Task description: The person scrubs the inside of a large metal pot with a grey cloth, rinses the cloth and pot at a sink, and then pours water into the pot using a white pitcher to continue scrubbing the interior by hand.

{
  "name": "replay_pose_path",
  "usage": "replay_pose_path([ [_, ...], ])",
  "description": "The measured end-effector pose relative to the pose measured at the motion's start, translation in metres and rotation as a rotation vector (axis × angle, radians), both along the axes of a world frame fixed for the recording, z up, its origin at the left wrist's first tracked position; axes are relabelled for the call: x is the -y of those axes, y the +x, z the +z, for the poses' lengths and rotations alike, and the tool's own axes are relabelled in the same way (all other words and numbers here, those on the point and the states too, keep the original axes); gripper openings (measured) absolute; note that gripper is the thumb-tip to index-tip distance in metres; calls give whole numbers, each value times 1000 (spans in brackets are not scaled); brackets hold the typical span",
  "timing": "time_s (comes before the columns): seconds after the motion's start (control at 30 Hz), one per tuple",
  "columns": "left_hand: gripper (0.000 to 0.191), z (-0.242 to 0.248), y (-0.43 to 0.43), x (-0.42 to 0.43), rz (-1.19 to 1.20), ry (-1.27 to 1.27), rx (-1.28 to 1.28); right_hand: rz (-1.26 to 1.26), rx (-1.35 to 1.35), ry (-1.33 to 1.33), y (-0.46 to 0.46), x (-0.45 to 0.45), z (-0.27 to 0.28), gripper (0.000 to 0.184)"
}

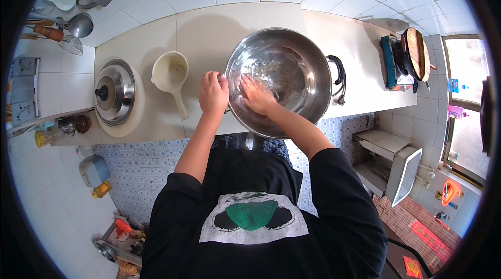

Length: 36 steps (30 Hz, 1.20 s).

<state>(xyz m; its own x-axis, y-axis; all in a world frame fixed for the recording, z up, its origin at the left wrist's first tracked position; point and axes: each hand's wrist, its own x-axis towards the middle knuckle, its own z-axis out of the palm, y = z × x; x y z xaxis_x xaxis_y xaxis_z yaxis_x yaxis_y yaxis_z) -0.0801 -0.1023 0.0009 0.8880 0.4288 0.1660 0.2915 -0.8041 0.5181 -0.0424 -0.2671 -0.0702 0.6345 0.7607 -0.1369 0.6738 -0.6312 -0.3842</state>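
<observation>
A large stainless steel electric pot stands tilted at the counter's front edge, with some water inside. My left hand is at the pot's left rim, fingers curled over the side handle, which is mostly hidden. Inside the pot, my right hand lies spread against the left part of the inner wall, holding nothing. Left of the pot is a cream plastic water ladle, its handle towards me. At the far left a steel lid with a black knob rests on a round, pale thing.
The pale countertop runs along a tiled wall. At its right end stands a portable gas stove beside a wok with a wooden lid. Kitchen utensils hang at the upper left. A sink is at the lower right.
</observation>
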Motion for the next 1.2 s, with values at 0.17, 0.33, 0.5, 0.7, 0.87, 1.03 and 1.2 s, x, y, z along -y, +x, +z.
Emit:
replay_pose_path([
  [0.17, 18, 3, -1, 0, -3, -5, 0, 97, 44, -167, 39, 16, 2, 51],
  [0.33, 18, -1, -2, -3, -24, 7, 47, -144, 210, -167, 47, 25, -15, 53],
  [0.5, 19, 4, -1, -1, -5, -66, -7, -433, 193, -236, 46, 44, -20, 57],
  [0.7, 19, 2, -2, -3, -1, -79, -8, -619, -28, -473, 15, 77, -1, 71],
  [0.87, 20, -1, 1, -1, -4, -93, -19, -630, -159, -730, -20, 66, 42, 59],
  [1.03, 19, 6, -1, -4, 1, -82, -19, -309, -566, -643, 4, 44, 77, 31],
  [1.2, 20, 4, -1, -3, -2, -81, -15, -130, -1146, -843, 30, 49, 16, 24],
])
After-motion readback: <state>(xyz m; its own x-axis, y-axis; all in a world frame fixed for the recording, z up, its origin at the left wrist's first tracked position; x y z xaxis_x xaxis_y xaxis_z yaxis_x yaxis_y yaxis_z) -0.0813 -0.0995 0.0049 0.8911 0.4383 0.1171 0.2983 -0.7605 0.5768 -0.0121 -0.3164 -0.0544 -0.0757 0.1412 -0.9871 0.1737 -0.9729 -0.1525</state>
